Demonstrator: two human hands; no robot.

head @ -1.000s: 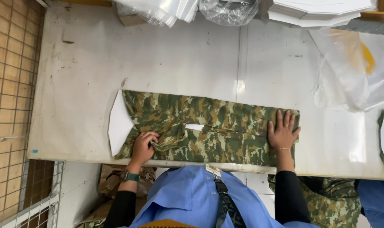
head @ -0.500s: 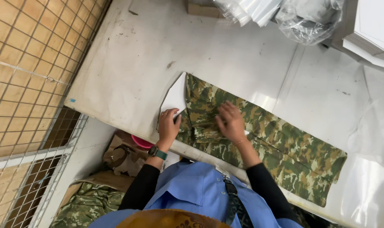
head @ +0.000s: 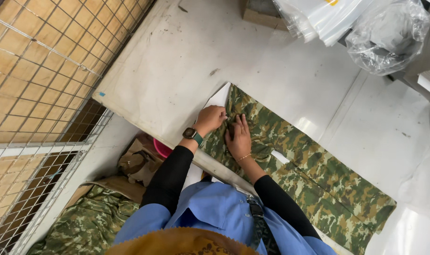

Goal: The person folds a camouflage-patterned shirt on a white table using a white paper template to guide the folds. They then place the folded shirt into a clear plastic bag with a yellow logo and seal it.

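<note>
On white table [head: 177, 71], camouflage garment [head: 319, 174], left hand [head: 210, 118] pinching it, right hand [head: 238, 137] flat, wire cage beside.

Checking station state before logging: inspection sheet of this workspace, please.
Surface: white table, scuffed, a few dark marks.
Job's things: camouflage garment laid flat; white card insert pokes out at its end.
Clutter: clear plastic bags at the far edge.
Grippers: left hand at the garment's end by the card; right hand flat on the fabric.
Cables: nothing seen.
Surroundings: wire mesh cage; camouflage pile on the floor.
</note>
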